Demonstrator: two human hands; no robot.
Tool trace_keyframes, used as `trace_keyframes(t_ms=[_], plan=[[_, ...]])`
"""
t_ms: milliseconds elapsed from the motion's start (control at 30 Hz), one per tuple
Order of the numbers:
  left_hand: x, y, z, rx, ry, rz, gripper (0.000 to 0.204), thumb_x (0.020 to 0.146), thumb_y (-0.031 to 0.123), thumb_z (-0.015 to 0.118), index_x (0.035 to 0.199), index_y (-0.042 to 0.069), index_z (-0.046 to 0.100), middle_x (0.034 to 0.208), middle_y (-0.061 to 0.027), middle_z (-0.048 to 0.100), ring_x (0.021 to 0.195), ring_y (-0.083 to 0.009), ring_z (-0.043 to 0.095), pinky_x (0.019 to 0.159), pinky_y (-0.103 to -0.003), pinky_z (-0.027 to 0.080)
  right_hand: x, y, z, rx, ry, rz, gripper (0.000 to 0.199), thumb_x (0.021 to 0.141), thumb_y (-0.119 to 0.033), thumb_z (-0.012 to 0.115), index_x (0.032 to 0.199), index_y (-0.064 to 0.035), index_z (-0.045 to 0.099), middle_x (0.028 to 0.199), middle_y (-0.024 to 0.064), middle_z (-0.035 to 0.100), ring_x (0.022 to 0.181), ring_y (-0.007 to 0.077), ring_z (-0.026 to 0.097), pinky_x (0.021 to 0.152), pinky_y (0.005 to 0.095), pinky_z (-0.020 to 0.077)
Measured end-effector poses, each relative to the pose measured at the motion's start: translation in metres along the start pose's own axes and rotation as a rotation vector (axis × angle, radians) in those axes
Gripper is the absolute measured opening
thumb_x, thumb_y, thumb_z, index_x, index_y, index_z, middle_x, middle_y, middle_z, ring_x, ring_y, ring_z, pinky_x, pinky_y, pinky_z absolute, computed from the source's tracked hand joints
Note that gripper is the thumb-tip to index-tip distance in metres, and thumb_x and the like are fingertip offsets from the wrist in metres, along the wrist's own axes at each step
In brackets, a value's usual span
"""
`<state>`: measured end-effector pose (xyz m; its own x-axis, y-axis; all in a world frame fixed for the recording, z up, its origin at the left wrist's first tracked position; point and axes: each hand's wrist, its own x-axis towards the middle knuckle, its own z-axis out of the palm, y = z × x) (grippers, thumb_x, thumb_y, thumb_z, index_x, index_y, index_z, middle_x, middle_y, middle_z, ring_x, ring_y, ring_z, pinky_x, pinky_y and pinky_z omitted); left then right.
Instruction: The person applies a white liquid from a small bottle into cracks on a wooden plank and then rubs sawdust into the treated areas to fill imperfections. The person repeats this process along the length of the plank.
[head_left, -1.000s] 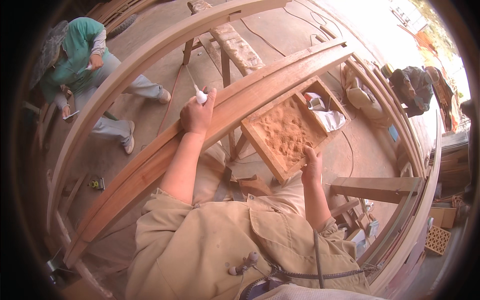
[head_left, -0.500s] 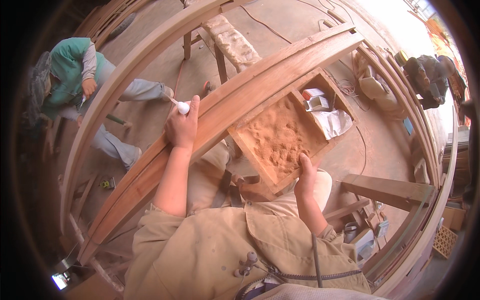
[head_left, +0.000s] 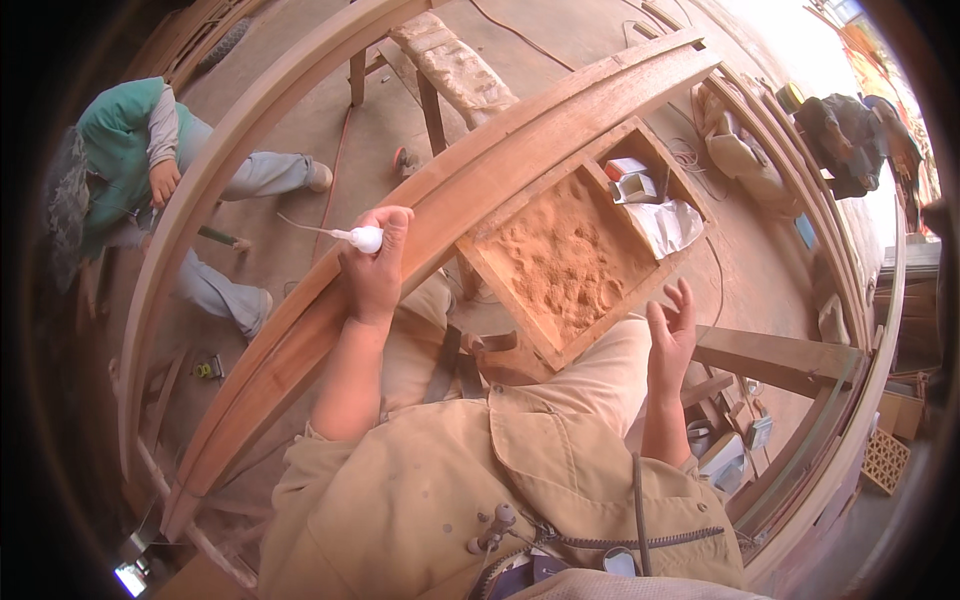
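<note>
My left hand (head_left: 372,278) is closed round a small white squeeze bottle (head_left: 367,239) with a thin nozzle pointing left. That hand rests on a long curved wooden beam (head_left: 480,195) with a groove along it. My right hand (head_left: 672,328) is in the air with fingers apart, holding nothing, just off the near right corner of a wooden tray (head_left: 508,303). Brown sawdust-like powder (head_left: 565,262) fills the tray's larger compartment. A small opened carton (head_left: 634,188) and a crumpled white packet (head_left: 667,228) lie in its narrower far compartment.
Curved wooden frame pieces (head_left: 200,220) arch past on the left and right. At left a person in a green vest (head_left: 125,125) bends over; another person (head_left: 845,145) crouches far right. A padded trestle (head_left: 460,75) stands beyond the beam. Cords (head_left: 520,35) trail across the floor.
My right hand has let go of the tray's edge and moved right, its fingers spreading. My left hand has tilted, so the bottle's nozzle shows more, pointing left.
</note>
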<state>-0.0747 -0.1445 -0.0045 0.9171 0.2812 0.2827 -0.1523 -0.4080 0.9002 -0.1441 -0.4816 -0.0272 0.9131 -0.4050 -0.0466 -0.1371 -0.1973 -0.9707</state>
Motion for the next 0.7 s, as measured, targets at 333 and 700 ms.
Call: trace_keyframes(t_ms=[333,700], plan=[[-0.037,0.071,0.065,-0.301,-0.658,0.236,0.05,0.087,0.047,0.052,0.108,0.002,0.055,0.106,-0.0149,0.056,0.1,-0.0296,0.052,0.087,-0.037,0.04,-0.016,-0.067,0.075,0.659,-0.812,0.423,0.042,0.091,-0.038,0.051,0.117,-0.0051,0.05,0.097,0.0033,0.058,0.082,0.0118,0.057,0.074,0.0253,0.0466],[0.019,0.064,0.09,-0.333,-0.967,0.122,0.05,0.085,0.042,0.059,0.114,0.002,0.051,0.106,-0.0119,0.056,0.098,-0.0204,0.055,0.083,-0.032,0.044,0.025,-0.079,0.09,0.864,-0.711,0.52,0.037,0.092,-0.041,0.047,0.102,-0.0058,0.053,0.073,0.0006,0.053,0.052,0.0072,0.044,0.043,0.0219,0.0375]])
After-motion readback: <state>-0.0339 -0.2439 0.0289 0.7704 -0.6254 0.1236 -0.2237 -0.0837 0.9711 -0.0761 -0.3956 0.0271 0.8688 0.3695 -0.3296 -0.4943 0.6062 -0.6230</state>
